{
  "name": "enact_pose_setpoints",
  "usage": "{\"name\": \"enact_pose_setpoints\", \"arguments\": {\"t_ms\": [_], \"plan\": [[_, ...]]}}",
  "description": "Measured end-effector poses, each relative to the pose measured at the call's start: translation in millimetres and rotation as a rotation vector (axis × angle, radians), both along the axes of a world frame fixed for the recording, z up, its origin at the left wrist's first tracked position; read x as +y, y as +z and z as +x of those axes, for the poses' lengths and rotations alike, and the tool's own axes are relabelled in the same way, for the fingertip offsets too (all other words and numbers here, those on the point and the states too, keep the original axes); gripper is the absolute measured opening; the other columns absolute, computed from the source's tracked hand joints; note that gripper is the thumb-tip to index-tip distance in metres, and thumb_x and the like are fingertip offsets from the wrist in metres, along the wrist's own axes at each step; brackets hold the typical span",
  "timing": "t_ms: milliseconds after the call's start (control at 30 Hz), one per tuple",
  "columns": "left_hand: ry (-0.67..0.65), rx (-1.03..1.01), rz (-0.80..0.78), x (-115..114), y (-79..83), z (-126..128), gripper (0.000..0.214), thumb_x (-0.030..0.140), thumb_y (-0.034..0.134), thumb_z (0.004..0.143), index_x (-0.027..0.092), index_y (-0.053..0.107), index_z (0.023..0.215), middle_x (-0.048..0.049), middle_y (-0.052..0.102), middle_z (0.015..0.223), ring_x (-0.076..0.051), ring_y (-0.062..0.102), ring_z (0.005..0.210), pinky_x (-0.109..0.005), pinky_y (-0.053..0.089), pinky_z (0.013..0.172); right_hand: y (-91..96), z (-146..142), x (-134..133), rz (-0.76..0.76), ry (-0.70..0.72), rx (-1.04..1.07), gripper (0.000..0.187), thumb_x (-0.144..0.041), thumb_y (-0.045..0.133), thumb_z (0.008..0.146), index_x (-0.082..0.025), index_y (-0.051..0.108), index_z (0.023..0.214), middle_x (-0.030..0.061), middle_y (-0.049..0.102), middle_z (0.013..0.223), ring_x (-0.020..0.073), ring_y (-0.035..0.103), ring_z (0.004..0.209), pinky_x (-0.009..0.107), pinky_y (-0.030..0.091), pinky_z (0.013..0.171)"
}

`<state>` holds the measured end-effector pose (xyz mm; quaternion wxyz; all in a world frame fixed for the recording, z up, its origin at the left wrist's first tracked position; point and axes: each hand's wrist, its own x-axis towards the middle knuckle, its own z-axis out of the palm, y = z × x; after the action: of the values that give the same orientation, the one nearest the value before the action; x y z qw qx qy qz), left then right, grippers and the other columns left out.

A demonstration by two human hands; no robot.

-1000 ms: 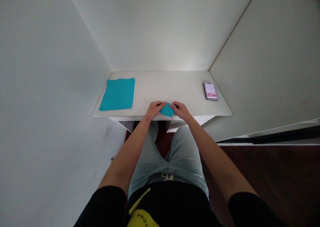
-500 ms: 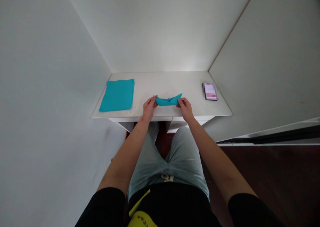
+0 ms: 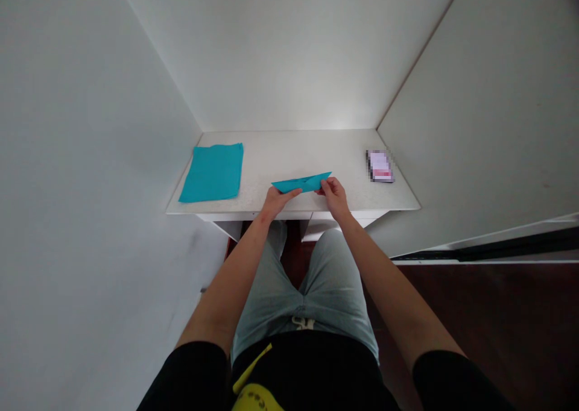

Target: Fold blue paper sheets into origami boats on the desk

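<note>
A long, narrow blue paper boat (image 3: 309,184) with pointed ends is held between my hands above the front part of the white desk. My left hand (image 3: 277,201) grips it from below on the left, the thumb lying along its near side and the other fingers hidden behind or under it. With thumb and fingers, my right hand (image 3: 333,194) pinches the near side close to the right tip. The paper's underside cannot be seen.
Blue paper sheets (image 3: 212,173) lie at the left of the white desk (image 3: 289,149). A blurred-out phone-like item (image 3: 380,166) rests at the right. Walls close in the desk at the back and both sides. My legs are in front of its drawer (image 3: 323,224).
My left hand has moved from pinching the left tip to holding the boat from below, thumb across its near side. Both pointed ends now show. The right hand has barely moved.
</note>
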<state>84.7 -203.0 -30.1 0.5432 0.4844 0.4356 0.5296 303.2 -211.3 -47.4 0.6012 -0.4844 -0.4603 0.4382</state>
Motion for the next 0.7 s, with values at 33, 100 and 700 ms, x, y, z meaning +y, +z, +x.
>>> {"name": "enact_pose_setpoints", "arguments": {"t_ms": [33, 100, 700], "plan": [[0.000, 0.020, 0.022, -1, 0.4, 0, 0.043, 0.039, 0.104, 0.060, 0.020, 0.084, 0.093, -0.0051, 0.084, 0.100, -0.028, 0.076, 0.107, -0.042, 0.060, 0.103, 0.8, 0, -1, -0.004, -0.002, 0.001, 0.065, -0.085, 0.080, 0.072, -0.028, 0.056, 0.090, -0.0027, 0.071, 0.079, 0.0181, 0.070, 0.073, 0.036, 0.063, 0.077], [0.013, 0.015, 0.033, -1, 0.3, 1, 0.035, 0.041, 0.101, 0.064, 0.020, 0.084, 0.087, -0.0051, 0.084, 0.097, -0.029, 0.078, 0.102, -0.044, 0.062, 0.099, 2.4, -1, -2, -0.008, 0.002, -0.011, 0.065, -0.085, 0.081, 0.071, -0.027, 0.059, 0.089, -0.0022, 0.071, 0.076, 0.0183, 0.070, 0.072, 0.036, 0.062, 0.077], [0.136, -0.259, -0.111, 11, -12.2, 3, 0.041, 0.050, 0.094, 0.077, 0.014, 0.080, 0.091, -0.0065, 0.079, 0.091, -0.020, 0.075, 0.090, -0.036, 0.063, 0.089, 8.8, 1, -10, -0.111, 0.179, -0.394, 0.077, -0.092, 0.057, 0.087, -0.021, 0.085, 0.083, 0.0105, 0.083, 0.084, 0.0254, 0.075, 0.081, 0.039, 0.059, 0.090]]}}
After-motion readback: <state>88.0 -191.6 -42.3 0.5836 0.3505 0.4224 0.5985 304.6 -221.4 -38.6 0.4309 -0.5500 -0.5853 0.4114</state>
